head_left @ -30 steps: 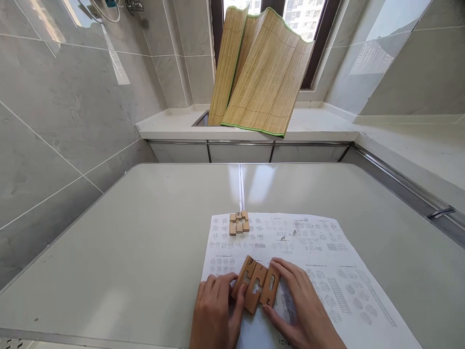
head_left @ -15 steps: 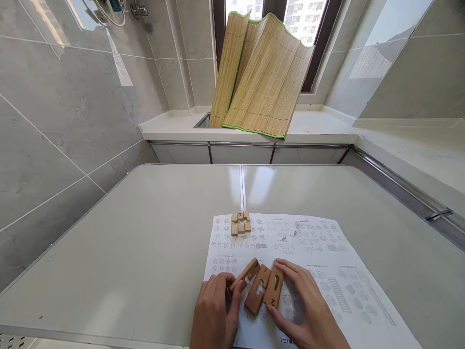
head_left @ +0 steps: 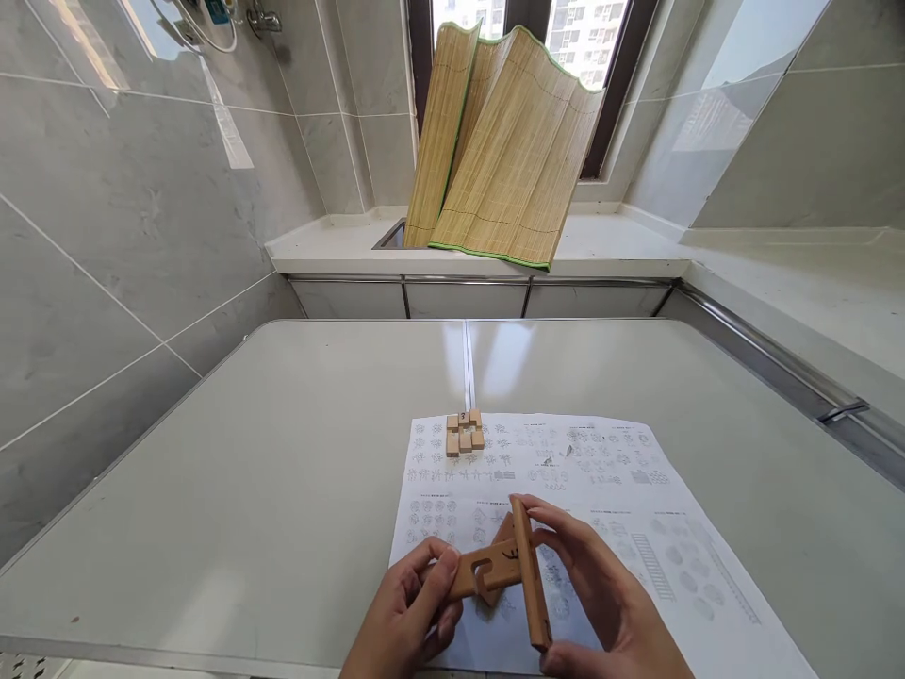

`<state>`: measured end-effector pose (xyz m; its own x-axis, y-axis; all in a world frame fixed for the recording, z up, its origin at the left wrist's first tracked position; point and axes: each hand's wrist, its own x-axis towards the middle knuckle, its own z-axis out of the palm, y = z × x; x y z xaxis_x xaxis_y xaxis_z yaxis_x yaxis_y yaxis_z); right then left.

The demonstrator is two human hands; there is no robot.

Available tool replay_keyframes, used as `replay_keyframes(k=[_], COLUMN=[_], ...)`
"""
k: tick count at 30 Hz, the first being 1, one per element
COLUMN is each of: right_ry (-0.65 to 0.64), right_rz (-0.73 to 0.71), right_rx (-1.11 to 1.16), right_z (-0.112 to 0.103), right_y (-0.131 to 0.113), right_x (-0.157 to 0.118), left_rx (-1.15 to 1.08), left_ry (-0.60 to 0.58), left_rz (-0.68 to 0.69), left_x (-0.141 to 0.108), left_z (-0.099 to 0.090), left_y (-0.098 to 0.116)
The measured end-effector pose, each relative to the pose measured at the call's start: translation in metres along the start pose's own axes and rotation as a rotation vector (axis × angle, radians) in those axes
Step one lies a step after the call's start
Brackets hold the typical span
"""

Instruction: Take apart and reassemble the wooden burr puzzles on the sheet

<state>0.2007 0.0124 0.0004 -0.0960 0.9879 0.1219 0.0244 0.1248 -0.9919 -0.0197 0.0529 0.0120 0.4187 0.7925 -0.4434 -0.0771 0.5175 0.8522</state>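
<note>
My left hand [head_left: 417, 599] pinches the left end of a flat wooden puzzle piece [head_left: 503, 564] with a hooked slot and a black mark on its face. My right hand [head_left: 590, 589] grips a second wooden puzzle piece [head_left: 532, 575] by its top and bottom ends, turned edge-on. The right end of the left hand's piece meets this edge-on piece; whether it goes into its slot is hidden. Behind and below them a third wooden piece [head_left: 501, 533] rests on the printed sheet [head_left: 600, 490], partly covered.
Several small light wooden blocks [head_left: 465, 434] stand grouped at the sheet's upper left corner. The sheet lies on a pale glossy table [head_left: 283, 471] with a centre seam. Beyond the table, a folded bamboo mat [head_left: 516, 151] leans at the window above a white ledge [head_left: 332, 240].
Both hands have lifted their pieces off the sheet and brought them together. The right piece has turned edge-on, and the left piece now points right. The middle piece stays on the sheet.
</note>
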Motion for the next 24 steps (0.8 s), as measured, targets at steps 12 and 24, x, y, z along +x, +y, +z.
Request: replay_keyframes(k=[12,24], right_ry=[-0.158,-0.231], right_rz=[0.074,0.076], right_rx=[0.106,-0.104], right_z=[-0.014,-0.018], right_y=[-0.01,-0.027], right_x=[0.001,0.002], left_rx=[0.058,0.132], left_ry=[-0.028,-0.035], left_rz=[0.002,0.001], left_x=[-0.008,-0.015], left_z=[-0.004,-0.009], left_y=[0.003,0.006])
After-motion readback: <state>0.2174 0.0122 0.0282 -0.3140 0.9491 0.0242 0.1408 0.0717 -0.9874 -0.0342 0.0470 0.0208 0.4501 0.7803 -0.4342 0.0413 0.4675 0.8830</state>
